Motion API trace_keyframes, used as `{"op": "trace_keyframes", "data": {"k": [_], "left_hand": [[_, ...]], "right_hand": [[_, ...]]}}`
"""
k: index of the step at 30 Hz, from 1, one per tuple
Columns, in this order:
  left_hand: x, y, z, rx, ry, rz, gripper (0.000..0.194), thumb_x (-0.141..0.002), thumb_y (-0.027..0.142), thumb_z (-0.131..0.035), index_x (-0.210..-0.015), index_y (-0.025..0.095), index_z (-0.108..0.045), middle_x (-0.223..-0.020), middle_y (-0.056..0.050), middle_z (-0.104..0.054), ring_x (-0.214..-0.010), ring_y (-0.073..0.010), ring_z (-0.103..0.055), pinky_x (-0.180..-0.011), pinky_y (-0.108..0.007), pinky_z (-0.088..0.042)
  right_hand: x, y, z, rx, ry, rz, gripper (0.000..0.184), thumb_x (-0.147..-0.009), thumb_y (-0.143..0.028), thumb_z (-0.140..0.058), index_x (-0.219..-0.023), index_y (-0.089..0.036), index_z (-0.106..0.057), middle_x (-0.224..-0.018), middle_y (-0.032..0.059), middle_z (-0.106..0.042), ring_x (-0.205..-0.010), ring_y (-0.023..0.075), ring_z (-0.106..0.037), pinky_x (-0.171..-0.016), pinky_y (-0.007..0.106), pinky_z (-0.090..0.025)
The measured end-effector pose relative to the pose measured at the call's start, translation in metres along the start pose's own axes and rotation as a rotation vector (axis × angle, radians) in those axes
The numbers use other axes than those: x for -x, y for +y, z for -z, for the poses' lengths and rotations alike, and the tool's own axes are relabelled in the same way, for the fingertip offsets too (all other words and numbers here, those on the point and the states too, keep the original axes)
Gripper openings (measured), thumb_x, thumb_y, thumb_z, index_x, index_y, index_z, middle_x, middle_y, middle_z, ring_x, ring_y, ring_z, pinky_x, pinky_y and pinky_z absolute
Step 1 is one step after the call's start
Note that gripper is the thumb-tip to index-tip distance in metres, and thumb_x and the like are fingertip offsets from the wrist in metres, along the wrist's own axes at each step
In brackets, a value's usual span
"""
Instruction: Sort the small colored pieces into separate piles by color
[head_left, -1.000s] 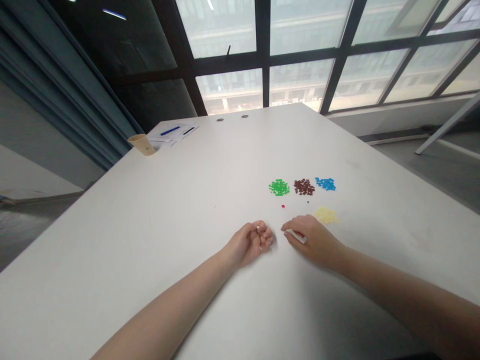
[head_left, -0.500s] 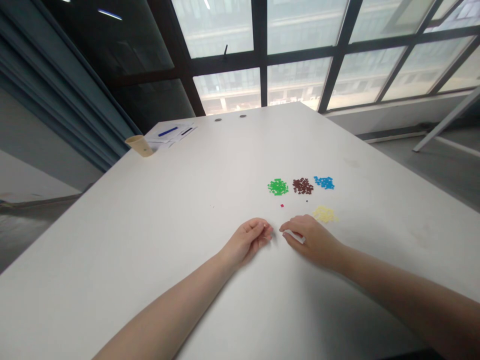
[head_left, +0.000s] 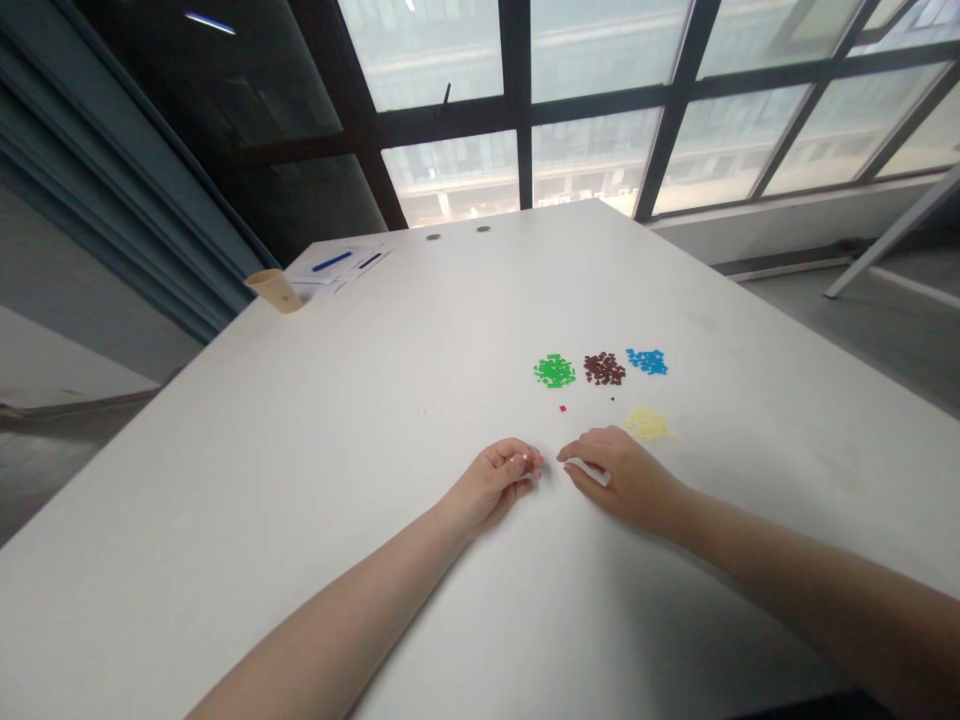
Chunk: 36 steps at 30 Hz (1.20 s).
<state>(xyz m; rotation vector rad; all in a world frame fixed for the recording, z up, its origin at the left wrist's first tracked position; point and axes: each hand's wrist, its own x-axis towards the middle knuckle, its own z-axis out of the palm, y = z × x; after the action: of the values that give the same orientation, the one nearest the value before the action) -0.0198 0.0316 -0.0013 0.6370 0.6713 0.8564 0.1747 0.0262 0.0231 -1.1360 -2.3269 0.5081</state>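
Low over the white table (head_left: 420, 330), my left hand (head_left: 499, 480) is closed in a pinch, palm turned partly up. A tiny pale speck shows at its thumb and fingertips, too small to name. To the right, my right hand (head_left: 619, 470) has thumb and forefinger apart with nothing visible between them. Its fingertips are a small gap away from the left hand's. Just behind the right hand lies a patch of small pale yellow pieces (head_left: 649, 424). A single red piece (head_left: 563, 408) and a small dark speck (head_left: 612, 399) lie beyond the hands.
Farther back are a green pile (head_left: 555, 371), a dark brown pile (head_left: 604, 368) and a blue pile (head_left: 648, 361) of small flat pieces. A tan paper cup (head_left: 276, 291) and papers (head_left: 319, 280) with a blue pen (head_left: 331, 261) sit at the far left edge.
The left thumb has shifted slightly, and the pale speck at its tip shows more clearly. The right hand keeps almost the same pose. The whole view has shifted slightly.
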Motion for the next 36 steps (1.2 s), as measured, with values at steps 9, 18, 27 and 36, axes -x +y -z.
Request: {"op": "trace_keyframes", "data": {"k": [9,18,27,36], "left_hand": [[-0.001,-0.003,-0.001,-0.030,-0.043,0.032,0.031,-0.054,0.035,-0.077,-0.067,0.013,-0.059,-0.069,0.000,-0.060,-0.060,-0.0067,-0.051,-0.056,-0.018,-0.034],[-0.002,-0.009,-0.001,-0.193,-0.102,-0.004,0.028,-0.052,0.032,-0.078,-0.064,0.013,-0.061,-0.056,0.001,-0.058,-0.054,-0.0070,-0.046,-0.055,-0.020,-0.029],[-0.007,-0.011,0.008,-0.328,-0.050,0.034,0.027,-0.056,0.034,-0.075,-0.069,0.013,-0.064,-0.057,0.001,-0.058,-0.051,-0.0066,-0.042,-0.053,-0.021,-0.027],[-0.004,-0.008,0.006,-0.335,-0.074,0.064,0.025,-0.055,0.033,-0.075,-0.062,0.012,-0.062,-0.057,0.000,-0.059,-0.055,-0.0088,-0.047,-0.057,-0.022,-0.031]], "right_hand": [[0.001,-0.012,0.003,-0.024,0.220,0.114,0.014,-0.081,-0.023,-0.051,-0.091,-0.019,-0.061,-0.064,-0.0003,-0.053,-0.066,0.0131,-0.047,-0.068,0.028,-0.034],[0.003,-0.021,-0.005,0.044,0.210,0.176,0.009,-0.080,-0.021,-0.053,-0.080,-0.021,-0.062,-0.066,0.0010,-0.053,-0.068,0.0140,-0.046,-0.067,0.028,-0.034],[0.001,-0.020,-0.006,0.094,0.137,0.153,0.009,-0.079,-0.017,-0.051,-0.077,-0.019,-0.060,-0.067,0.0014,-0.054,-0.069,0.0144,-0.045,-0.067,0.028,-0.032],[0.001,-0.018,-0.008,0.138,0.121,0.214,0.010,-0.079,-0.015,-0.050,-0.074,-0.019,-0.058,-0.064,0.0006,-0.052,-0.065,0.0139,-0.043,-0.065,0.028,-0.032]]}}
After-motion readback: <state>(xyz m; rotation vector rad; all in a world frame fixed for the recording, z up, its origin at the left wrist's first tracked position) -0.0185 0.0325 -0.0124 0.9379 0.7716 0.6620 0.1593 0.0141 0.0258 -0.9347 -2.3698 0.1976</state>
